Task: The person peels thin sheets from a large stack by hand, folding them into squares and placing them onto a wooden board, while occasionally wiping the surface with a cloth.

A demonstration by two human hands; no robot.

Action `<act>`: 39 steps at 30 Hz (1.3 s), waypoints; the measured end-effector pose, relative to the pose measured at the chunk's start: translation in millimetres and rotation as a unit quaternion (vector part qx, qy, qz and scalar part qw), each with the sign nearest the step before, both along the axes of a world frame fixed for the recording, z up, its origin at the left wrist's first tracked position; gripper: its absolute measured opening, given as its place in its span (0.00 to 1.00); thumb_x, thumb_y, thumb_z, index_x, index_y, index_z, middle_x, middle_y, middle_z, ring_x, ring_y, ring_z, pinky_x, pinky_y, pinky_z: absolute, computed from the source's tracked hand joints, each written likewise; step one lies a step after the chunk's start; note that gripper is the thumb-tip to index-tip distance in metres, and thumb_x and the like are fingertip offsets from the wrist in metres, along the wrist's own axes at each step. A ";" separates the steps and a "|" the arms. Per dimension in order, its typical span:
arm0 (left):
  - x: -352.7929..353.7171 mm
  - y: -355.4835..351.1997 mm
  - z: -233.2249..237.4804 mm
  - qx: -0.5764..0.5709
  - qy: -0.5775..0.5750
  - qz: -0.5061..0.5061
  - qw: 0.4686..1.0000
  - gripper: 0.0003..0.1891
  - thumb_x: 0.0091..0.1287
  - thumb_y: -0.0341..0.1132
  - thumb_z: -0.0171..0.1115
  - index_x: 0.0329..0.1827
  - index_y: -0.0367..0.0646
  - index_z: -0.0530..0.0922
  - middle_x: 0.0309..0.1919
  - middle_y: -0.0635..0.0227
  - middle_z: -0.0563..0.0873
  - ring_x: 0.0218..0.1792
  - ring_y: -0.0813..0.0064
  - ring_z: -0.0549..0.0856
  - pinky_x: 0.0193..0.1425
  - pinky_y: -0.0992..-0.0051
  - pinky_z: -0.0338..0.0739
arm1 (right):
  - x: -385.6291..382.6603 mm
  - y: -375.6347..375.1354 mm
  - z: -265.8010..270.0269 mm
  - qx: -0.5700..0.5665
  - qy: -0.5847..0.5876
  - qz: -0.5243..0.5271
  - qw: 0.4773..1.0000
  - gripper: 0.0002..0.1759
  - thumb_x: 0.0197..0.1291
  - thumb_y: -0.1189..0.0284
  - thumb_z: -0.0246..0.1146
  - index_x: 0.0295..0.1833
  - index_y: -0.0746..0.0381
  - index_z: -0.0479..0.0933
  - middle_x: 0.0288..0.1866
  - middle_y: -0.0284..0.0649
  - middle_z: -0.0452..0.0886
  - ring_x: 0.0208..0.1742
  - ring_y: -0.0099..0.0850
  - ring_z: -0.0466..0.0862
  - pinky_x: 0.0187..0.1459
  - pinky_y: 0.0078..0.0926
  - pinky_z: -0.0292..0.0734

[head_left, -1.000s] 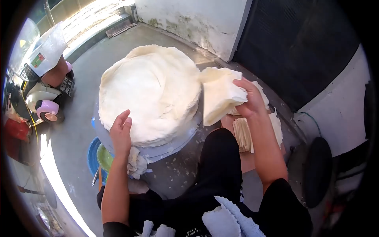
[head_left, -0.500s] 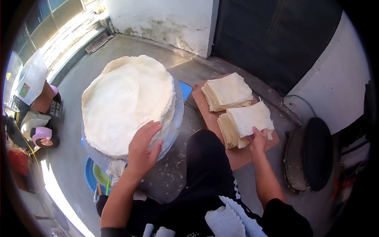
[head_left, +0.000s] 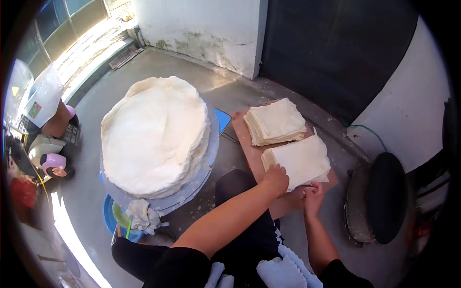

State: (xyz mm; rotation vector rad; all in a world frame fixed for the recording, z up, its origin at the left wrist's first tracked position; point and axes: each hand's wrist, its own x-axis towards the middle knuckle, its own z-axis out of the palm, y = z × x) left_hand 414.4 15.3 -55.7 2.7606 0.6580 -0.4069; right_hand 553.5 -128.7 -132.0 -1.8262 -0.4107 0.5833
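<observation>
Two stacks of pale, thin flatbread folded into rectangles lie on a brown board (head_left: 244, 139). My left hand (head_left: 275, 181) is closed at the near left corner of the nearer stack (head_left: 300, 158), its fingertips curled over the sheet's edge. At that stack's front right corner, my right hand (head_left: 313, 197) pinches the edge of the folded flatbread. Behind it sits the farther stack (head_left: 276, 119), touched by neither hand. To the left stands a tall pile of large round flatbreads (head_left: 151, 137) on a round, pale-covered support (head_left: 209, 158).
A blue basin (head_left: 109, 216) with a crumpled white cloth (head_left: 143, 216) is beside the round pile. A blue stool (head_left: 223, 120) shows behind it. On the right stands a round black-topped griddle-like object (head_left: 386, 199). Boxes and a pink-and-white machine (head_left: 54, 164) line the left.
My left hand has left the round pile and crossed right to the folded stack. The top folded flatbread now lies flatter, and my right hand has shifted down to its front corner.
</observation>
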 end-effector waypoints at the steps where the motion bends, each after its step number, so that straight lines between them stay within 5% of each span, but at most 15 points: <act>1: -1.8 0.5 -1.9 -0.012 -0.005 0.012 1.000 0.23 0.58 0.40 0.72 0.57 0.43 0.83 0.63 0.52 0.79 0.68 0.53 0.74 0.69 0.58 0.69 | 8.2 -6.6 -1.1 -0.026 -0.138 0.032 0.990 0.19 0.62 0.80 0.61 0.60 0.65 0.74 0.45 0.42 0.83 0.31 0.27 0.82 0.30 0.24 0.80; 3: 6.5 0.5 -14.1 -0.021 -0.004 0.047 0.999 0.22 0.57 0.41 0.72 0.54 0.43 0.86 0.63 0.54 0.79 0.66 0.53 0.75 0.67 0.58 0.69 | 19.6 4.7 20.9 -0.007 -0.288 0.141 0.947 0.22 0.64 0.77 0.61 0.65 0.66 0.74 0.56 0.47 0.81 0.50 0.38 0.85 0.50 0.33 0.82; 5: 14.2 -1.2 -22.5 -0.003 0.014 0.059 0.998 0.20 0.58 0.40 0.71 0.53 0.44 0.87 0.61 0.55 0.80 0.64 0.55 0.76 0.65 0.58 0.69 | 30.3 37.9 48.3 -0.014 -0.496 0.242 0.834 0.29 0.65 0.74 0.61 0.72 0.66 0.68 0.71 0.52 0.72 0.73 0.49 0.71 0.70 0.46 0.68; 8: 11.9 -8.4 -16.6 0.004 0.030 0.063 0.998 0.18 0.60 0.38 0.69 0.53 0.44 0.88 0.59 0.57 0.80 0.63 0.57 0.77 0.64 0.59 0.69 | 54.1 81.6 36.9 -0.079 -0.566 0.301 0.764 0.32 0.67 0.71 0.60 0.76 0.66 0.64 0.80 0.54 0.62 0.80 0.54 0.59 0.77 0.52 0.54; 14: 1.5 -1.6 -17.6 -0.017 0.000 0.074 0.997 0.15 0.63 0.36 0.65 0.51 0.44 0.88 0.55 0.58 0.83 0.58 0.60 0.80 0.61 0.58 0.71 | 88.4 105.8 -5.5 -0.230 -0.494 0.354 0.760 0.35 0.67 0.62 0.62 0.75 0.68 0.64 0.79 0.56 0.62 0.79 0.55 0.60 0.77 0.53 0.54; 16: -9.2 -3.5 -11.5 0.022 -0.157 0.013 0.987 0.12 0.61 0.34 0.64 0.45 0.44 0.87 0.47 0.60 0.84 0.54 0.61 0.82 0.58 0.60 0.74 | 80.3 115.2 11.7 -0.267 -0.483 0.350 0.757 0.34 0.66 0.62 0.63 0.73 0.69 0.67 0.77 0.57 0.65 0.78 0.54 0.63 0.76 0.52 0.57; 18: -25.9 -2.4 7.4 0.034 -0.276 0.003 0.961 0.11 0.59 0.33 0.63 0.43 0.43 0.86 0.44 0.61 0.84 0.52 0.60 0.82 0.57 0.61 0.75 | 76.3 130.5 26.8 -0.146 -0.470 0.295 0.819 0.28 0.63 0.67 0.66 0.66 0.70 0.74 0.71 0.58 0.72 0.73 0.54 0.69 0.74 0.49 0.61; 20: -57.5 -5.4 40.8 0.042 -0.436 -0.009 0.899 0.11 0.57 0.32 0.63 0.42 0.40 0.84 0.40 0.62 0.83 0.48 0.60 0.82 0.55 0.62 0.77 | 28.7 153.8 67.6 -0.074 -0.523 0.281 0.801 0.21 0.63 0.72 0.67 0.59 0.70 0.78 0.59 0.53 0.81 0.62 0.46 0.81 0.64 0.40 0.74; 22: -113.0 -7.7 83.2 0.067 -0.505 0.007 0.860 0.12 0.58 0.31 0.64 0.45 0.39 0.82 0.40 0.61 0.82 0.48 0.60 0.82 0.55 0.63 0.78 | -28.7 188.3 118.7 0.052 -0.166 0.383 0.907 0.15 0.65 0.74 0.65 0.55 0.70 0.80 0.48 0.45 0.86 0.48 0.32 0.86 0.52 0.28 0.81; 28: -304.6 2.6 103.0 0.214 -0.470 0.130 0.846 0.17 0.61 0.28 0.63 0.54 0.39 0.80 0.48 0.61 0.85 0.54 0.60 0.84 0.58 0.62 0.78 | -195.8 308.1 174.3 0.142 -0.087 0.548 0.820 0.13 0.65 0.74 0.65 0.51 0.69 0.82 0.39 0.38 0.87 0.38 0.23 0.85 0.41 0.21 0.80; 31: -392.8 -3.4 76.6 0.309 -0.429 0.241 0.814 0.15 0.61 0.26 0.62 0.52 0.38 0.81 0.46 0.61 0.85 0.50 0.58 0.85 0.55 0.60 0.79 | -223.1 443.2 110.4 0.145 -0.299 0.564 0.756 0.22 0.63 0.74 0.65 0.62 0.70 0.77 0.56 0.46 0.83 0.56 0.36 0.83 0.58 0.33 0.77; 33: -431.7 -11.7 47.7 0.286 -0.414 0.371 0.781 0.15 0.60 0.28 0.64 0.50 0.38 0.81 0.42 0.59 0.84 0.48 0.56 0.83 0.51 0.60 0.78 | -238.9 523.1 87.4 0.124 -0.248 0.593 0.756 0.31 0.65 0.77 0.61 0.73 0.72 0.65 0.72 0.54 0.73 0.71 0.41 0.74 0.72 0.35 0.66; 36: -443.8 -7.3 54.7 0.339 -0.466 0.421 0.701 0.12 0.58 0.30 0.65 0.45 0.43 0.81 0.38 0.61 0.82 0.45 0.56 0.82 0.48 0.58 0.78 | -248.3 613.7 44.4 0.186 -0.306 0.527 0.771 0.31 0.61 0.78 0.59 0.70 0.78 0.66 0.66 0.55 0.75 0.65 0.42 0.76 0.68 0.32 0.68; 38: -444.4 -1.5 55.2 0.336 -0.450 0.416 0.716 0.09 0.57 0.30 0.65 0.41 0.44 0.80 0.36 0.62 0.82 0.44 0.57 0.82 0.46 0.58 0.77 | -212.8 751.6 -11.7 0.125 -0.424 0.564 0.698 0.34 0.58 0.76 0.57 0.70 0.77 0.65 0.66 0.53 0.74 0.65 0.42 0.76 0.67 0.32 0.68; 39: -442.6 -1.3 54.8 0.340 -0.445 0.425 0.711 0.09 0.57 0.30 0.65 0.41 0.44 0.80 0.36 0.62 0.82 0.44 0.57 0.82 0.46 0.58 0.77 | -212.7 720.9 4.1 0.092 -0.461 0.553 0.688 0.32 0.59 0.69 0.58 0.68 0.75 0.69 0.64 0.54 0.77 0.62 0.44 0.77 0.64 0.34 0.71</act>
